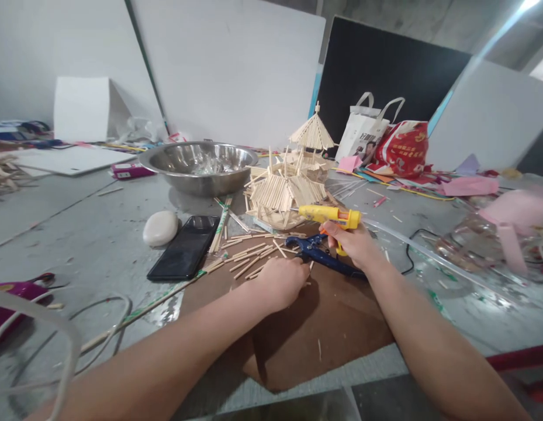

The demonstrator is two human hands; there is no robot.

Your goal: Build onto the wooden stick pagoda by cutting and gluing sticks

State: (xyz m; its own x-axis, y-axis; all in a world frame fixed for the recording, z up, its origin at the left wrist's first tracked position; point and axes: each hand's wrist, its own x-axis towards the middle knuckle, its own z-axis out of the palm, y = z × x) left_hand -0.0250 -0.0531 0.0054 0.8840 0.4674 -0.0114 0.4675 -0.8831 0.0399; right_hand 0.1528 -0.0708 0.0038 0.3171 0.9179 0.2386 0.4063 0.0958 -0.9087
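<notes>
My right hand (352,242) is wrapped round the handle of a yellow glue gun (326,214), whose nozzle points left. Just behind that nozzle stands a model pavilion (275,193) built from thin wooden sticks, with a pointed stick roof (314,131) at its back. Low over the brown mat is my left hand (283,282), closed, its fingertips curled out of sight; what it pinches, if anything, I cannot make out. Blue-handled pliers (326,257) lie between the hands. Loose wooden sticks (249,254) are scattered beside my left hand.
Left of the sticks are a black phone (183,248) and a white rounded case (161,228). A steel basin (201,184) with clear plastic stands behind. Cables (122,316) run at the left. Bags (403,149) and crumpled plastic (468,234) lie right.
</notes>
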